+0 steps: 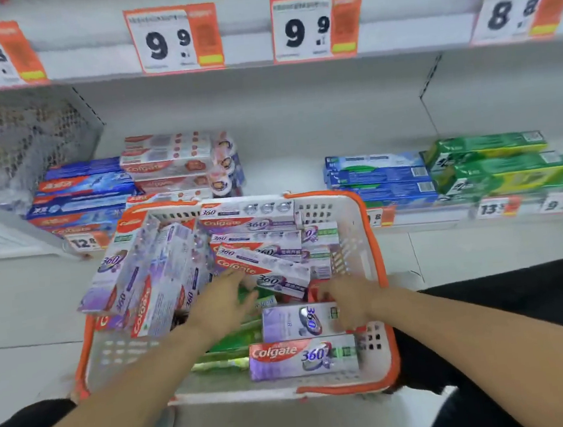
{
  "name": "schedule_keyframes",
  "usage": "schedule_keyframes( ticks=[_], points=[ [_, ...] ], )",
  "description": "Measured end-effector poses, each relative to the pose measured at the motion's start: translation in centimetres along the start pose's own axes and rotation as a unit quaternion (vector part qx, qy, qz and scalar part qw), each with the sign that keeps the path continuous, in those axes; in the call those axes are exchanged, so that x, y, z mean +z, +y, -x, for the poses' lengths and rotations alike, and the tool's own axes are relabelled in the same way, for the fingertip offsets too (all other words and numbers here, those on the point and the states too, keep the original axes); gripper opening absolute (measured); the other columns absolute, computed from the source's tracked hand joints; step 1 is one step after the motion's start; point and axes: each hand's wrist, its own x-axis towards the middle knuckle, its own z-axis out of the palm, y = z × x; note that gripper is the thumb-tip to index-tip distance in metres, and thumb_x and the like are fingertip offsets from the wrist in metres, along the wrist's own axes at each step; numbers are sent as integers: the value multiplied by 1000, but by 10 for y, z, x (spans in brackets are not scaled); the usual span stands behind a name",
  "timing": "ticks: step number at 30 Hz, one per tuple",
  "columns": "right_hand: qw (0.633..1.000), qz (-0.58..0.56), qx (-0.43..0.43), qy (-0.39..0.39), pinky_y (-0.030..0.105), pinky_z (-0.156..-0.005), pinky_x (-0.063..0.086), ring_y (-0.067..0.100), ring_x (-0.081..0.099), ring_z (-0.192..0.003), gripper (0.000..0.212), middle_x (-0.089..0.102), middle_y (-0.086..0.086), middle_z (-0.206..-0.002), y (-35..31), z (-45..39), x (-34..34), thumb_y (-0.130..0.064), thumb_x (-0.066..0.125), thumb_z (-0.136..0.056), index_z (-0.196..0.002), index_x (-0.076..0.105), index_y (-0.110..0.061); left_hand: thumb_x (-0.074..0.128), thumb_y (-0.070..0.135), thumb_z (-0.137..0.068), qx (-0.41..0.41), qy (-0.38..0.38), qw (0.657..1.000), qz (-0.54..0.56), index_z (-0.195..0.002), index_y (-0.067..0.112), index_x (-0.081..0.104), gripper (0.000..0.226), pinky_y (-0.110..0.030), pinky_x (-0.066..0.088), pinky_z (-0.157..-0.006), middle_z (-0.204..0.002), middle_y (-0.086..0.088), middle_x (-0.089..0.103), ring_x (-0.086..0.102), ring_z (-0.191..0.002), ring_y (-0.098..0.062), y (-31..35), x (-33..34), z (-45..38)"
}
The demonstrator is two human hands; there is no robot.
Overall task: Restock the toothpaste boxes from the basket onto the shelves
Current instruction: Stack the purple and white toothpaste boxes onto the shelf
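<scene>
A white basket (367,239) with an orange rim sits on the pale floor (17,307) just in front of the bottom shelf (285,164), heaped with toothpaste boxes (260,222); most are purple and white, lying crosswise in the middle, while a bunch at the left side leans tilted over the rim; a few green boxes (232,343) lie underneath, mostly covered by the purple ones.

Both arms reach into the basket; the left hand (222,306) lies with fingers loosely spread, its fingertips touching the near end of a slanted purple box (265,270), not closed around anything; the right hand (347,305) has fingers curled down onto the right end of a short purple box (297,322), gripping it, though the exact hold is blurred; another purple box (302,357) lies flat just nearer the person, against the basket's near wall.

On the shelf behind the basket, blue boxes (82,194) are stacked at the left, red and white boxes (172,162) beside them, and blue-green boxes (378,176) and green packs (488,162) at the right; the middle stretch between those stacks holds no stock; a wire mesh bin (15,139) stands at the far left; price tags (174,39) in orange and white hang along the shelf edge above, and smaller ones run along the lower edge.
</scene>
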Motion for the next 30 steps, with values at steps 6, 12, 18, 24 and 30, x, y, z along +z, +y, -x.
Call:
schedule_keyframes(
  ticks=[6,12,18,24,30],
  points=[
    [998,19,27,-45,38,-93,53,26,62,-107,50,64,5,-120,4,-6,-6,-32,80,-82,-123,60,-11,64,44,-93,-66,-162,966,191,-100,20,67,26,-29,53,-84,-97,0,68,65,-92,-15,15,-6,-5],
    [995,-86,13,-42,37,-97,51,22,60,-109,52,63,2,-120,9,-1,-27,-34,84,-79,-122,64,-15,70,42,-88,-66,-192,971,123,-113,18,67,35,-29,50,-97,-108,2,66,62,-105,-13,8,10,-5],
    [985,-166,33,-38,36,-104,48,20,60,-116,61,62,1,-127,9,-8,-22,-28,86,-77,-132,61,-20,72,46,-84,-109,-199,951,212,-109,16,65,40,-24,51,-76,-97,2,66,62,-90,-17,-5,-15,5],
    [977,-193,56,-71,36,-101,52,21,62,-113,62,65,1,-126,0,-12,-26,-19,86,-76,-131,59,-15,71,36,-84,-147,-171,929,292,-104,10,73,33,-27,58,-71,-99,-1,76,70,-92,-23,-15,-34,17],
    [919,-369,77,-113,49,-87,60,32,67,-106,64,58,12,-127,-1,-1,-45,7,78,-78,-133,51,-14,93,40,-61,-139,-213,911,325,-116,18,72,63,-19,54,-88,-110,5,76,69,-107,-11,-24,-38,27]
  ],
)
